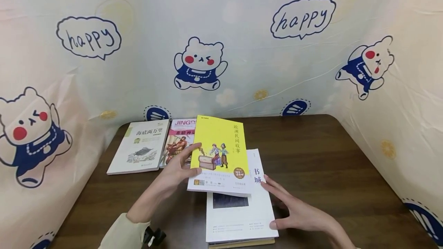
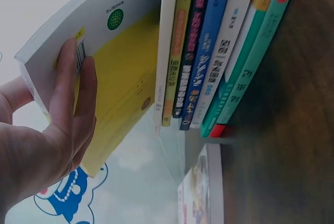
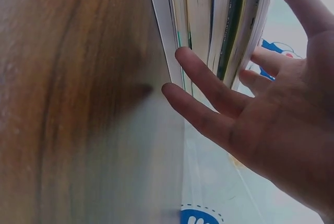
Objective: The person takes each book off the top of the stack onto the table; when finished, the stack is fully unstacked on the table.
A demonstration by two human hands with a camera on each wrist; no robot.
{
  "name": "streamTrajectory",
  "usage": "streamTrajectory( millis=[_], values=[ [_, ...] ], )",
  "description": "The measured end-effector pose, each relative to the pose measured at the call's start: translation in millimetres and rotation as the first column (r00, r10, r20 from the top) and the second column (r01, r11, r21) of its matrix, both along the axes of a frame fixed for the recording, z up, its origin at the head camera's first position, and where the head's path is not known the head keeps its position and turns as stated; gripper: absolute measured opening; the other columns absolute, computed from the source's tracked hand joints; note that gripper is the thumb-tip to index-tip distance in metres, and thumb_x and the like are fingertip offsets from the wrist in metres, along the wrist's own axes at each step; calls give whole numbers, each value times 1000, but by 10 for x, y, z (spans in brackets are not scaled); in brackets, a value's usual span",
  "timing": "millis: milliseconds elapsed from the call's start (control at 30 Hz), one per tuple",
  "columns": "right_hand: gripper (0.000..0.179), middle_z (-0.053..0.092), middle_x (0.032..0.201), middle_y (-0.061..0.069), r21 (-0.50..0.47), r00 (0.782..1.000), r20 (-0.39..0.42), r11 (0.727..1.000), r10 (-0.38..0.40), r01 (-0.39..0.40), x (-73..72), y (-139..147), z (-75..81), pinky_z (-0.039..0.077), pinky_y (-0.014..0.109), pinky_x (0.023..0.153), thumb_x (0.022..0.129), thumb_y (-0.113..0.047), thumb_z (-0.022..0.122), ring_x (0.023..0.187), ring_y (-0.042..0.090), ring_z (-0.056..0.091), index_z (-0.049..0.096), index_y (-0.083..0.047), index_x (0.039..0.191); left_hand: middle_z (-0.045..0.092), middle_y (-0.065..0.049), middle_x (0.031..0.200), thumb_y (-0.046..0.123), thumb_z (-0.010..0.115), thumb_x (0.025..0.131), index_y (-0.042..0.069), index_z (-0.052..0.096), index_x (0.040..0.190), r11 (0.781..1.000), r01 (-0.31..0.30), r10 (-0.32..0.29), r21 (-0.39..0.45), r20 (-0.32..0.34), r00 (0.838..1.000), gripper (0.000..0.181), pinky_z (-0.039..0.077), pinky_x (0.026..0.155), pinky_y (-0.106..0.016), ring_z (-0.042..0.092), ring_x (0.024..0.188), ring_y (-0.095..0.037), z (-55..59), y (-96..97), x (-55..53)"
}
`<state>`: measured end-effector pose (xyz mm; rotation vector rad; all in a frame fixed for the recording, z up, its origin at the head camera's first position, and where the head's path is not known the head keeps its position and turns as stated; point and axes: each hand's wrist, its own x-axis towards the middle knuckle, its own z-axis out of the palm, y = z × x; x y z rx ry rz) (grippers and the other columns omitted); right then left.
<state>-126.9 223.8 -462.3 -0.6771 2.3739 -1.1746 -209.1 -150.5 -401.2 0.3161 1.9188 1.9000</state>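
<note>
A yellow-and-white paperback book is pinched at its left edge by my left hand. In the left wrist view, fingers lie against its back cover beside the barcode. Beneath it is a stack of several books, topped by a white book with a dark picture; the yellow book covers part of that. My right hand is at the stack's right side, fingers spread and thumb at the top book's edge. The right wrist view shows its fingers along the stack's page edges.
At the back left of the brown table lie a white book with a ship drawing and, to its right, a pink-and-white book partly hidden by the yellow one. A curtain printed with bears surrounds the table.
</note>
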Motion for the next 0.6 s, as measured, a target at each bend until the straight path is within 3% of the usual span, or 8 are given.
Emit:
streamTrajectory(
  millis=[267, 433, 600],
  values=[
    [89, -1, 161, 0, -22, 1000, -9, 1000, 5, -5, 10, -30, 39, 35, 62, 99, 83, -41, 74, 138, 36, 21, 22, -31, 154, 34, -13, 147, -8, 60, 87, 19, 29, 151, 998, -58, 59, 27, -5, 998, 76, 53, 82, -45, 64, 104, -33, 52, 73, -173],
    [89, 0, 162, 0, -8, 1000, -28, 1000, 8, -8, 15, -39, 60, 37, 54, 101, 82, -43, 74, 139, 34, 20, 22, -30, 154, 35, -10, 147, -6, 60, 88, 21, 32, 150, 992, -129, 129, 6, 12, 992, 74, 53, 83, -42, 61, 107, -31, 41, 131, -327],
    [88, -1, 162, 2, -12, 1000, -28, 1000, 14, -15, 27, -45, 69, 37, 53, 102, 83, -42, 73, 139, 37, 20, 22, -29, 154, 34, -10, 148, -4, 60, 89, 23, 33, 150, 987, -162, 163, -14, 33, 986, 72, 53, 85, -41, 59, 110, -30, -10, 172, -473]
  ],
)
